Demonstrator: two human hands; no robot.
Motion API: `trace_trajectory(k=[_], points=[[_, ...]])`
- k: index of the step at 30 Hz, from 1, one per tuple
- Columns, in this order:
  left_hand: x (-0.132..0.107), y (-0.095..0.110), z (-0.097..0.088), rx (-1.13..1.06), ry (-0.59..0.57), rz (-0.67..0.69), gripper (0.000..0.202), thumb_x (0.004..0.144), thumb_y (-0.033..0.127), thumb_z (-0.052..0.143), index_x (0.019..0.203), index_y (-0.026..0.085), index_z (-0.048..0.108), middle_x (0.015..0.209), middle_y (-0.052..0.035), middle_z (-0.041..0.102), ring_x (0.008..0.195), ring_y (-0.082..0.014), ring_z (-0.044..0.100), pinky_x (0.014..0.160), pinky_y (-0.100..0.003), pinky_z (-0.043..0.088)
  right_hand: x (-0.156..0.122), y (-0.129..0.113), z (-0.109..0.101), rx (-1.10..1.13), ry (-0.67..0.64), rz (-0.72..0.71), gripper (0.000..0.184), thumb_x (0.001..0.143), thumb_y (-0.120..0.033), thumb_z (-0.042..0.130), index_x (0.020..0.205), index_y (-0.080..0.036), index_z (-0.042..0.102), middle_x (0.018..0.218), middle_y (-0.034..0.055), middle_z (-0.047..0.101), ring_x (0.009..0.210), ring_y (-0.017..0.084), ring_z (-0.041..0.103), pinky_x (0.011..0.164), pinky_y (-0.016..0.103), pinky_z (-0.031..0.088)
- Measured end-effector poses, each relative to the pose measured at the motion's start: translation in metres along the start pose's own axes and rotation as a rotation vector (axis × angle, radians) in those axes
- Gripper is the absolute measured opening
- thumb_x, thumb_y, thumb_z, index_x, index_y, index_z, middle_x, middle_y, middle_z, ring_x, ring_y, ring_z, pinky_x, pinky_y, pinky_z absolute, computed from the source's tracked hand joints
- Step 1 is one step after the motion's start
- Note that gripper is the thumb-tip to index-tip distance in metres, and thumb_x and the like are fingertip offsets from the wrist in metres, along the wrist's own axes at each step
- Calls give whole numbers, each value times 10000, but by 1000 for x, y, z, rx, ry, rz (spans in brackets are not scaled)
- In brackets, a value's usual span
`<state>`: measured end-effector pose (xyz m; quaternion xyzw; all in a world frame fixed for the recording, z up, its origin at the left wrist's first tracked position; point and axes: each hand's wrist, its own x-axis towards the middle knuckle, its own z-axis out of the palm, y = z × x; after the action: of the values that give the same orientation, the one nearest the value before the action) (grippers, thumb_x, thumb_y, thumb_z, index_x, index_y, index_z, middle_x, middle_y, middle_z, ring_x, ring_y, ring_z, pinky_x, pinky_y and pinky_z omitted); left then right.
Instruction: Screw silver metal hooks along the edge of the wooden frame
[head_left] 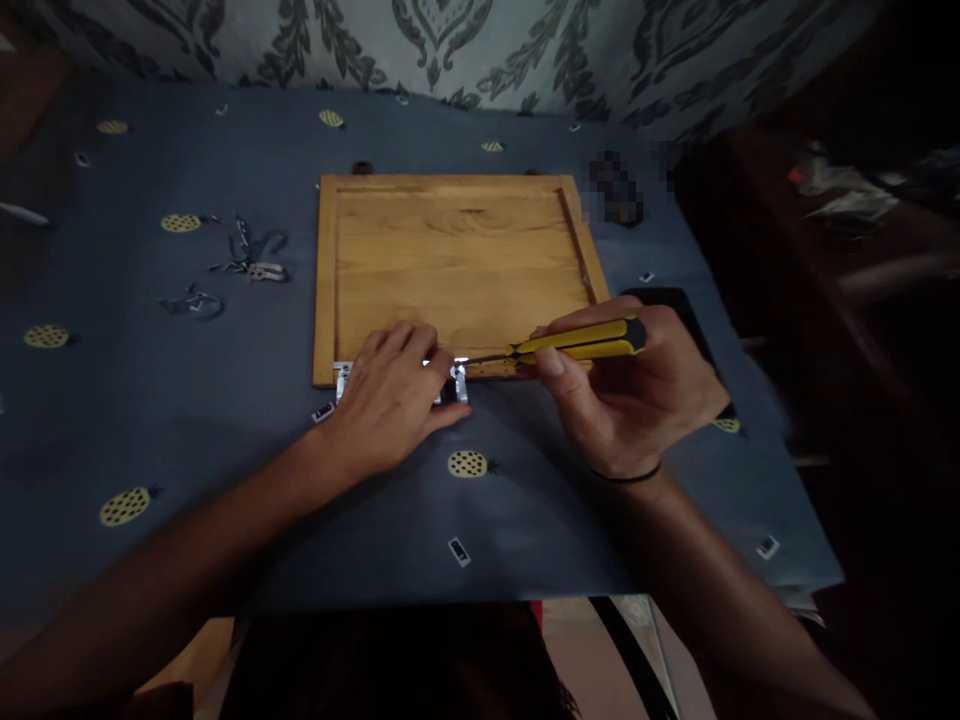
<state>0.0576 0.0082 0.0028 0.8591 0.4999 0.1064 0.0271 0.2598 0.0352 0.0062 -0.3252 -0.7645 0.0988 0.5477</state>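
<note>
A wooden panel [457, 260] with a raised frame lies flat on a blue patterned cloth. A silver metal hinge [459, 383] sits at the panel's near edge. My left hand [394, 395] lies over the hinge with fingers pressed down on it. My right hand [630, 395] grips a screwdriver with a yellow and black handle [581, 342]. Its thin shaft points left, with the tip at the hinge beside my left fingertips.
The blue cloth [150, 400] covers the table. Small metal parts [251, 262] lie on the cloth left of the panel. A dark flat object [675, 305] shows behind my right hand. A patterned curtain [450, 40] hangs at the back. The table's right edge drops off into dark space.
</note>
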Motion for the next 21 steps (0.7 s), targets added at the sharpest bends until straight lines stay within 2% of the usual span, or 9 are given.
trace_trajectory(k=[4,10,14,17,19,21], points=[[0,0,0,1,4,-1,392,894,470,740,1077,126,700,1067,-123,662,1046,-313,606,859,-415,478,2,-2,-2,-27,-19,-28,195,860,-179,732,1006,-289,663,830,0,713,698,177,664,606,322,530],[0,0,0,-5,-4,3,388,900,465,735,1079,122,700,1067,-129,665,1037,-308,596,855,-412,472,4,-4,-3,-61,-34,18,150,875,-242,736,984,-310,657,833,-2,717,682,189,660,602,348,537],[1,0,-1,-12,-4,0,392,902,461,732,1091,119,701,1077,-132,664,1055,-312,604,869,-415,475,5,-8,-2,43,-55,70,139,875,-235,744,980,-298,679,878,3,735,747,185,687,646,346,562],[1,1,-2,-18,-23,-8,383,901,462,732,1086,128,704,1079,-129,664,1063,-318,608,874,-420,478,7,-10,-3,177,-89,182,250,858,-236,773,1091,-288,697,962,13,758,810,187,733,630,315,600],[1,1,-3,-17,-38,-11,371,903,458,731,1081,134,706,1080,-126,665,1065,-318,605,873,-419,477,8,-11,-5,250,-138,227,338,860,-229,772,1184,-288,695,1010,17,767,823,181,747,603,293,610],[1,1,-2,-12,-37,-10,374,905,460,730,1087,135,706,1079,-122,665,1064,-316,602,874,-415,476,10,-12,-7,284,-205,231,325,866,-217,765,1180,-286,718,1020,21,776,846,180,747,606,288,619]])
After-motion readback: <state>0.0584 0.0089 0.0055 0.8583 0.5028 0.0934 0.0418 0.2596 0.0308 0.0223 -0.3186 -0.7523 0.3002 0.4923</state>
